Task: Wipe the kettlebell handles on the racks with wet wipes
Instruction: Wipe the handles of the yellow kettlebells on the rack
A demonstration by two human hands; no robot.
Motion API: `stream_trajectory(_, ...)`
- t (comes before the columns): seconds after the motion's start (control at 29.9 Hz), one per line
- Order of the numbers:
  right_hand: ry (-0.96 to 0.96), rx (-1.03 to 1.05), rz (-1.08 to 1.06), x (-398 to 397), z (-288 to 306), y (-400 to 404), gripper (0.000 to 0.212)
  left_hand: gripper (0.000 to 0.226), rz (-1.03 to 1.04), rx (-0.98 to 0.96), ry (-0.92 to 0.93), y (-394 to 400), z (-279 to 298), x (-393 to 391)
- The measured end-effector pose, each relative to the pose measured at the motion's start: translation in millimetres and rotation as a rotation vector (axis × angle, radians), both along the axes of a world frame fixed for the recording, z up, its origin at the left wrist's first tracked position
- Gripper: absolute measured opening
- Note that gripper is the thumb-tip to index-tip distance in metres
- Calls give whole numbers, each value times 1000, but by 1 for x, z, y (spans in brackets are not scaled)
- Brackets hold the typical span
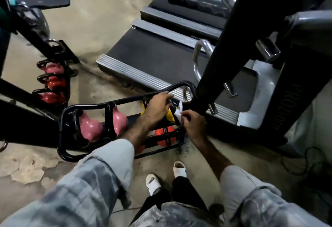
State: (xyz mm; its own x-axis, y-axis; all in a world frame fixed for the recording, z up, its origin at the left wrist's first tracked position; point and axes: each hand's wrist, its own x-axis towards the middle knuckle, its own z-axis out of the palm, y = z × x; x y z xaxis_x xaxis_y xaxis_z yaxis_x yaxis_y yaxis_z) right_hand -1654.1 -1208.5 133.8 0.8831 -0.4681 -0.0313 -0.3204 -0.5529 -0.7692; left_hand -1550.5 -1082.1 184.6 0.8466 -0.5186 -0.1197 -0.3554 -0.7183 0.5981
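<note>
Right hand [193, 121] is pinching the wet wipe [179, 110] vs. the yellow kettlebell [169, 116] handle, rack [125, 100] at 12 o'clock; left hand [158, 105] is gripping the rail. Pink kettlebells [90, 127] at 10 probably pending; progress unclear.

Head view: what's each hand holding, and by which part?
Right hand pinches the white wet wipe at its lower edge. Left hand curls over the rack's top rail, above the yellow kettlebell.

Showing in view: two hands, one white wipe [179, 112] pinched at the right fingertips, three pink kettlebells, three red-orange ones, one yellow kettlebell [169, 116] under the left fingers, two treadmills.
</note>
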Motion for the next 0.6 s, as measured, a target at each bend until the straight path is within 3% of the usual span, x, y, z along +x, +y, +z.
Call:
stream_trajectory(0.3, -39, 373, -263, -15, -22, 22, 8, 20, 14, -10, 106, -6, -9, 12)
stream_trajectory(0.5, -72, 378, -331, -15, -34, 35, 25, 16, 12, -3, 130, -6, -7, 17)
stream_trajectory(0.6, 10, 243, -306, -7, -41, 35, 28, 18, 4, 17, 108, -5, -4, 21)
